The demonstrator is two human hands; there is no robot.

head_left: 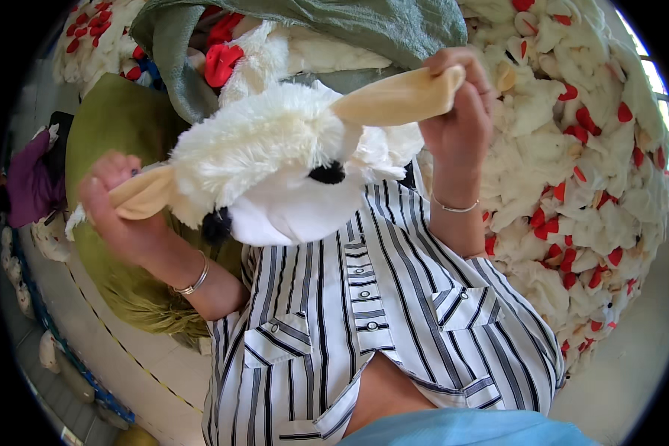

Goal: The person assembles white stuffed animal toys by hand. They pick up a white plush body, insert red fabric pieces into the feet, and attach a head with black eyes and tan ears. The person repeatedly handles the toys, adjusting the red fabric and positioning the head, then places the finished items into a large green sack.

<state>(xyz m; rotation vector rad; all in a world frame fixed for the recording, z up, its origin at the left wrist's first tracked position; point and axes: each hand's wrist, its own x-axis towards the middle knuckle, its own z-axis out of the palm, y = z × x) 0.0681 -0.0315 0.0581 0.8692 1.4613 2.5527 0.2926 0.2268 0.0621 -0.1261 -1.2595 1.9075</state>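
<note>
A plush sheep (256, 149) with shaggy cream fur, a smooth white muzzle and black patches hangs stretched between my hands in front of my chest. My left hand (119, 208) is closed on one of its beige ears, on the left; that hand is slightly blurred. Higher up on the right, my right hand (464, 111) pinches the tip of the other beige ear (394, 98), which is pulled out straight. Part of the plush's body is hidden behind its head.
A huge heap of cream plush pieces with red bits (565, 171) rises at the right. An olive-green sack (119, 245) stands on the left, and a grey-green sack (394, 30) with more plush lies at the top. Something purple (30, 178) sits at the far left.
</note>
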